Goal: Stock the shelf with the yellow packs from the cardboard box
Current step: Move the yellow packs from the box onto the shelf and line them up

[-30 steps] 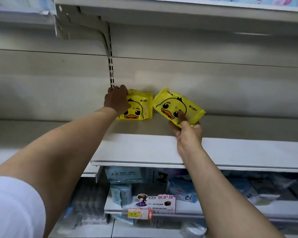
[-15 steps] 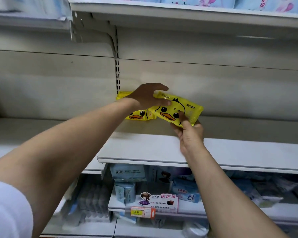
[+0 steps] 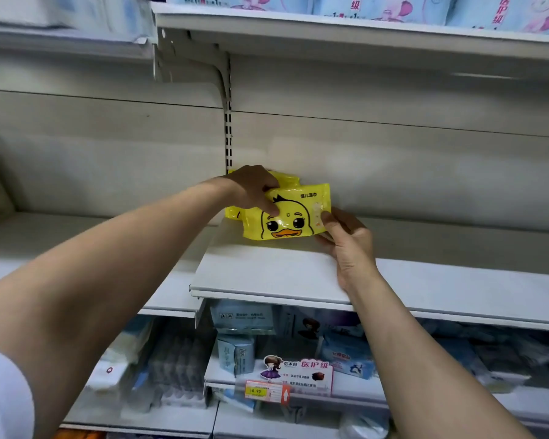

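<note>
Head view, the only one: two yellow packs on the middle shelf (image 3: pixel 267 274), at its left end, close to the back panel beside the slotted upright (image 3: pixel 228 137).

Front yellow pack (image 3: pixel 293 217), duck face out, stands on its lower edge, tilted a little, and overlaps the rear yellow pack (image 3: pixel 287 179), which is mostly hidden behind it and the hand.

Left hand (image 3: pixel 254 188) grips the front pack's top left corner, fingers curled over the edge, thumb pressed on the face. Right hand (image 3: pixel 346 239) pinches its right edge, thumb on the front, fingers behind.

Progress, as I read it: early. One pack looks placed, the second is at the shelf but not released, and most of the shelf to the right is bare. Cardboard box is out of frame, so I can't tell how many packs remain.

Shelf above carries blue-and-pink packs (image 3: pixel 377 7); the lower shelf has blue packs (image 3: pixel 244 318) and a price tag (image 3: pixel 262 391).
</note>
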Demonstrator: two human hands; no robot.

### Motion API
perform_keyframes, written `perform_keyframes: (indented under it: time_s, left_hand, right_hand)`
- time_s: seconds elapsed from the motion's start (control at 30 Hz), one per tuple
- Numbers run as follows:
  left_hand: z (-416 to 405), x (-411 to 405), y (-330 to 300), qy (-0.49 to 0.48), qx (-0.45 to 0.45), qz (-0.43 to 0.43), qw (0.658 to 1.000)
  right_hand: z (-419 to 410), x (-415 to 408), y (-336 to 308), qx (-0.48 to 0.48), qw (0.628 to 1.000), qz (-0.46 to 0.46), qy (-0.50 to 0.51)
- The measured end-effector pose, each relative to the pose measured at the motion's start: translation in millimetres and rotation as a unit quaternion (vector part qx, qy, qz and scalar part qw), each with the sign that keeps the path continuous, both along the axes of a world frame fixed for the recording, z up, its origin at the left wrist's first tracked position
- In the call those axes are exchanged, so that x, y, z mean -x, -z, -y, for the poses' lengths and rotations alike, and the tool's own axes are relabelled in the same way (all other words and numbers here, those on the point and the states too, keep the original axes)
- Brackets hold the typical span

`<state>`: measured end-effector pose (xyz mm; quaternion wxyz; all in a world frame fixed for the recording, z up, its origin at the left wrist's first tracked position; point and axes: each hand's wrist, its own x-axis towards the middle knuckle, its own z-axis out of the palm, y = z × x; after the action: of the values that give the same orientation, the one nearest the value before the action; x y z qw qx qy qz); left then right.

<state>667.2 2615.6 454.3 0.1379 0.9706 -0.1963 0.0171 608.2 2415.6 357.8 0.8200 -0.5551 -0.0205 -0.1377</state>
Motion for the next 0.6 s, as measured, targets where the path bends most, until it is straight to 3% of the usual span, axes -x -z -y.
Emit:
perform_keyframes:
  time_s: [0.33, 0.6]
  left_hand:
    - [-27.5, -13.8, 6.5, -0.069, -0.049, 0.013, 0.996]
    - [-24.6, -27.5, 18.1, -0.089, 0.002, 0.055, 0.994]
  right_hand:
    - [-3.9, -3.6, 3.4, 0.031, 0.999, -0.003, 0.012]
    - [-4.8, -5.4, 4.4, 0.042, 0.999, -0.004, 0.013]
